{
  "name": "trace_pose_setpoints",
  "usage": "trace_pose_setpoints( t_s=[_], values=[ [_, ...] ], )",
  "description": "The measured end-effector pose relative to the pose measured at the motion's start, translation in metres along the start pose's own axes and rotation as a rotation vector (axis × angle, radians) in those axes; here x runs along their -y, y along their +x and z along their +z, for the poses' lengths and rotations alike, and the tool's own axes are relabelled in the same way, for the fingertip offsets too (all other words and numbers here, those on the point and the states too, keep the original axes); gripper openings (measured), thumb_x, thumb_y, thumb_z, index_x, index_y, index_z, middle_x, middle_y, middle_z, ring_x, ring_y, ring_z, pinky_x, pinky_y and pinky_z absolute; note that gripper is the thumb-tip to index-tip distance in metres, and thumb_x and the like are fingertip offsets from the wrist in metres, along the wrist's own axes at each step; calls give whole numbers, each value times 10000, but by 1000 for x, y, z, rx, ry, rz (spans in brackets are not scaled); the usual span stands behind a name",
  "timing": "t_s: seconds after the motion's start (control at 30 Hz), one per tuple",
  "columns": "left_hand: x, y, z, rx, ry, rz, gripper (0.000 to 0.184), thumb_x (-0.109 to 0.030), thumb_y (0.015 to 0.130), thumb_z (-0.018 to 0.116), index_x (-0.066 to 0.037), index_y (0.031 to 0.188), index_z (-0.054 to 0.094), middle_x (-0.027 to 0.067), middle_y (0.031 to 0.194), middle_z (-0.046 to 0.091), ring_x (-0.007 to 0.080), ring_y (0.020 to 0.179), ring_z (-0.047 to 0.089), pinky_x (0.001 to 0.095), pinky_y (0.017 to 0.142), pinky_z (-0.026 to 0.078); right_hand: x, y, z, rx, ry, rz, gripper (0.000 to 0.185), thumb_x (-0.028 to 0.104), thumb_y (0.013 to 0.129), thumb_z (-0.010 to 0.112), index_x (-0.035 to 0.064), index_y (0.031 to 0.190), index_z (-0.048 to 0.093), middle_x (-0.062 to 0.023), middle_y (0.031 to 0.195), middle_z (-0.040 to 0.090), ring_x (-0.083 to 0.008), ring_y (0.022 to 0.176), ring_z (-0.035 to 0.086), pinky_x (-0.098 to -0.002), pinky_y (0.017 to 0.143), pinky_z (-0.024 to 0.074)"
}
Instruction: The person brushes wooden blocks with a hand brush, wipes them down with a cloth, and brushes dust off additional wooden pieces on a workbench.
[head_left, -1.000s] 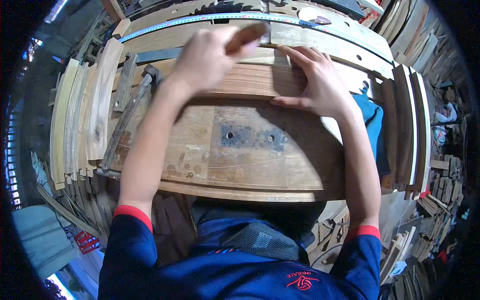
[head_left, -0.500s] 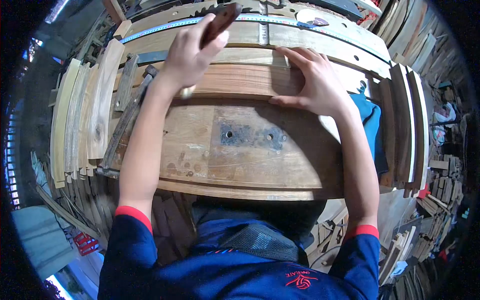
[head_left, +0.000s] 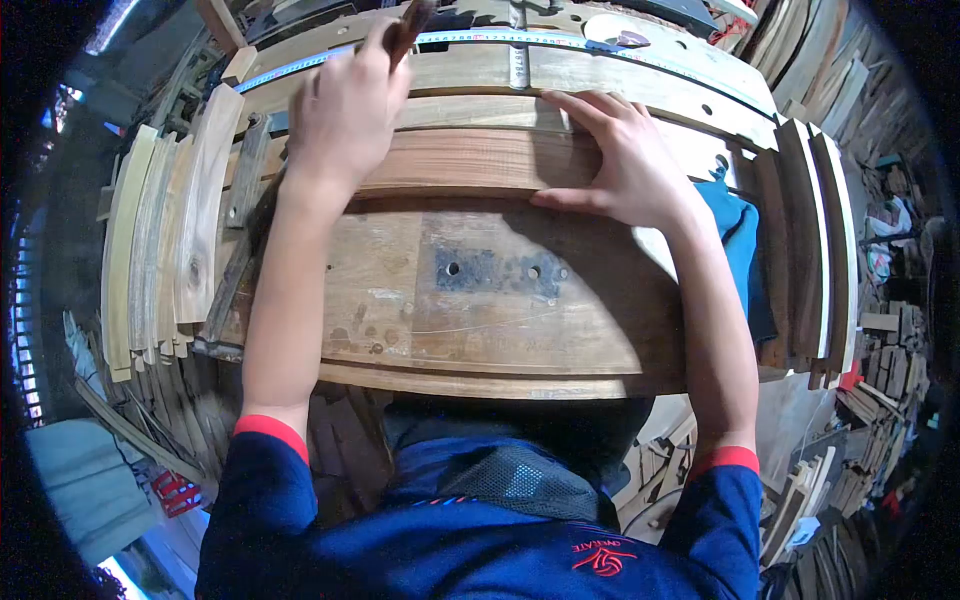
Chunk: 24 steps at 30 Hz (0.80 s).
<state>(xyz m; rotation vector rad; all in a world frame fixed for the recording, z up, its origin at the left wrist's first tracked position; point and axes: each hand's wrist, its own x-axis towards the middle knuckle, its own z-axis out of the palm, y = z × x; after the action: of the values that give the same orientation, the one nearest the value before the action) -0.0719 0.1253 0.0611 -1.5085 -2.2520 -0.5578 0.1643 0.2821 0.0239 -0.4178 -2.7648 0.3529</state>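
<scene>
My left hand (head_left: pixel 345 110) is closed around the dark brown wooden handle (head_left: pixel 410 32) of a tool, raised over the left part of the bench. The handle sticks up past my fingers; the tool's working end is hidden under my hand, so its kind cannot be made out. A reddish-brown wooden board (head_left: pixel 460 160) lies crosswise below. My right hand (head_left: pixel 635 160) grips the board's right part, thumb along the near edge and fingers stretched over the far side. In front of the board is the worn wooden bench top (head_left: pixel 380 300), with a dark patch and two holes.
A tape measure (head_left: pixel 560 40) stretches along the back. Wooden strips (head_left: pixel 160 240) stand at the left and more boards (head_left: pixel 820 240) at the right. A teal cloth (head_left: pixel 735 230) lies beside my right forearm. Dark bars (head_left: pixel 235 265) rest near my left forearm.
My left hand has shifted left and slightly up with the handled tool. My right hand keeps its hold on the board. The view has shifted slightly.
</scene>
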Motion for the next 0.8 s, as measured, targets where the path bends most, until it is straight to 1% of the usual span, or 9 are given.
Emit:
trace_pose_setpoints(
  t_s=[0.1,0.13,0.27,0.37,0.43,0.53,0.67,0.7,0.8],
  values=[
    [-17,-10,17,-70,-244,132,256,-209,1003,644,-113,1240,622,143,757,728,356,714,752,468,667,613,-3,0,3,-64,-40,-68,995,633,697,851,52,1452,563,-227,1342,629,-403,1267,589,-496,1129,425],
    [-26,-8,17,-215,-398,198,200,-219,999,668,-123,1175,664,121,745,727,260,671,751,399,648,619,-3,0,3,-58,-38,-67,1001,633,695,853,47,1452,561,-228,1340,629,-404,1266,589,-496,1128,425],
    [-39,-14,25,54,-1317,63,182,-177,1022,689,-41,1136,649,80,1026,755,120,789,702,231,650,570,4,1,-4,31,-71,15,1023,636,686,857,26,1450,555,-228,1331,632,-405,1263,589,-498,1127,424],
    [-27,-14,17,160,-1278,-111,202,-192,1029,679,-34,1145,631,73,1005,757,116,800,702,233,661,575,2,1,-2,-5,-53,-4,1036,644,680,860,13,1444,556,-229,1327,632,-404,1260,589,-495,1128,423],
    [-12,-9,23,-204,-799,97,185,-229,1033,656,-46,1052,683,57,878,759,132,723,705,305,622,554,0,-1,1,-48,-36,-33,1043,650,677,860,8,1441,557,-232,1331,631,-404,1260,589,-489,1129,423],
    [-3,-9,9,-339,-242,203,212,-240,982,716,-49,889,718,32,660,678,114,628,687,315,623,540,-1,1,2,-57,-41,-41,1052,658,675,859,3,1441,557,-239,1347,624,-404,1263,588,-480,1131,423],
    [-25,-17,14,-245,-601,125,274,-334,1000,696,-89,876,703,18,580,650,188,516,675,324,508,545,-2,1,2,-40,-45,-33,1060,643,670,866,-2,1448,547,-243,1363,618,-406,1267,585,-476,1132,421],
    [-25,-21,17,-120,-790,142,189,-189,981,749,-23,946,666,59,820,743,134,789,731,283,722,567,-1,1,2,-35,-46,-28,1061,634,668,870,-3,1451,543,-243,1365,618,-406,1267,585,-477,1133,421],
    [-39,-20,27,72,-1306,240,252,-228,1012,715,-25,1051,571,89,998,734,180,994,717,301,881,557,-6,-1,5,-65,-58,-55,1062,598,658,884,-11,1454,534,-248,1357,622,-410,1266,585,-479,1134,418]
  ],
)
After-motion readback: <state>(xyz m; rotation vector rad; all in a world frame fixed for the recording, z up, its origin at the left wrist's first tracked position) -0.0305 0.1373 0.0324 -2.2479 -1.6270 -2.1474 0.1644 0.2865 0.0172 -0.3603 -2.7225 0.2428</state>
